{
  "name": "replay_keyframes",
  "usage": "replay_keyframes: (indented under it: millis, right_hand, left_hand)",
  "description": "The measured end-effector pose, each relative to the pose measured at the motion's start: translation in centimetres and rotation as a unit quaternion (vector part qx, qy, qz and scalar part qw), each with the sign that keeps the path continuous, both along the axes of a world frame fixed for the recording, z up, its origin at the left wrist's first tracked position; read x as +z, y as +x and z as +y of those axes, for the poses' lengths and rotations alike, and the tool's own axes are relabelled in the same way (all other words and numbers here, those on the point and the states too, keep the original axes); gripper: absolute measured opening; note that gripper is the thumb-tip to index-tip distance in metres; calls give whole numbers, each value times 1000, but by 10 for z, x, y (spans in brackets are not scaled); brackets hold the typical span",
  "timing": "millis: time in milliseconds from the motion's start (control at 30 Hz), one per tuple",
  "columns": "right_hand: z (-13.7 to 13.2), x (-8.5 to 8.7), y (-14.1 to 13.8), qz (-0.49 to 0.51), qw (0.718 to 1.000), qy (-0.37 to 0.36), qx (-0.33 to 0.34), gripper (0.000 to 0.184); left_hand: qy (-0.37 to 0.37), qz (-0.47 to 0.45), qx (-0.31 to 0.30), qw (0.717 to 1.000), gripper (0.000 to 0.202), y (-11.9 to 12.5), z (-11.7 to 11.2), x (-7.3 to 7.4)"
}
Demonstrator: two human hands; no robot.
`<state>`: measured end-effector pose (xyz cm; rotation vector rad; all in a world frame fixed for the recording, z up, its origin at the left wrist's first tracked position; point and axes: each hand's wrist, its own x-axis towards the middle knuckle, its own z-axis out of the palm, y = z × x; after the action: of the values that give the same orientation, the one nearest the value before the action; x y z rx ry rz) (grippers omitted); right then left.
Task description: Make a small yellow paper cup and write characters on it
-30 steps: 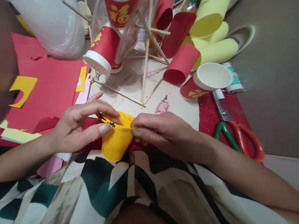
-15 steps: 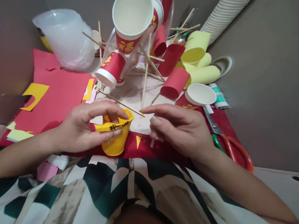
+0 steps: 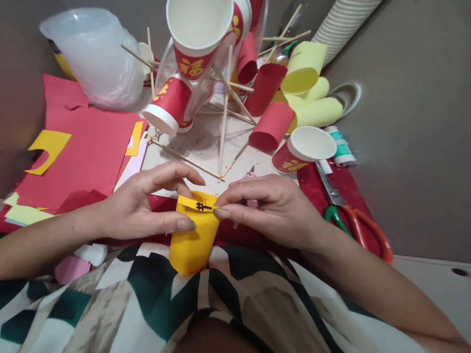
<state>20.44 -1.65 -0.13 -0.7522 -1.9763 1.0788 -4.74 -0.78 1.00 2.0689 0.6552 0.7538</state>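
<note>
A yellow paper tube (image 3: 194, 245) stands upright in front of me, at the table's near edge and overlapping my patterned clothing. Across its rim lies a narrow yellow paper strip (image 3: 192, 204) with black marks. My left hand (image 3: 151, 203) is curved loosely about the tube's left side: the thumb rests on the front, the index finger is raised, and other fingertips reach the rim. Thumb and index finger of my right hand (image 3: 265, 204) pinch the strip's right end against the rim. A small pink item with a dark pointed tip (image 3: 251, 173) shows behind my right hand, mostly hidden.
Behind my hands stand thin wooden sticks (image 3: 189, 160) joined into a frame, with red paper cups (image 3: 168, 102) and red paper tubes (image 3: 272, 127). Scissors (image 3: 349, 219) lie right, near a glue stick (image 3: 342, 145). Red paper sheets (image 3: 86, 153) lie left, beside stacked plastic cups (image 3: 103, 59).
The yellow tube has moved toward me and slightly right. My right hand, formerly apart from it, now pinches the strip. My left thumb and fingers have let go of the strip.
</note>
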Motion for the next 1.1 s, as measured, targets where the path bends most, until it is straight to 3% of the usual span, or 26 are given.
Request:
replay_keyframes:
  millis: [167, 300, 567, 867, 1100]
  right_hand:
    - [3, 2, 0, -13, 994, -106, 18, 8]
    - [4, 1, 0, -33, 989, -139, 40, 17]
    - [4, -1, 0, -52, 987, -133, 68, 28]
    - [1, -2, -1, -56, 993, -87, 56, 27]
    - [-1, -7, -5, -16, 998, 57, -19, 6]
  left_hand:
    - [-104, 1, -10, 994, 43, -11, 2, -4]
    - [-141, -16, -18, 990, 38, -11, -2, -3]
    - [-75, -44, -22, 996, 36, -10, -1, -8]
    - [53, -68, -23, 996, 17, -3, 1, -8]
    - [27, -46, 30, 998, 14, -4, -2, -7]
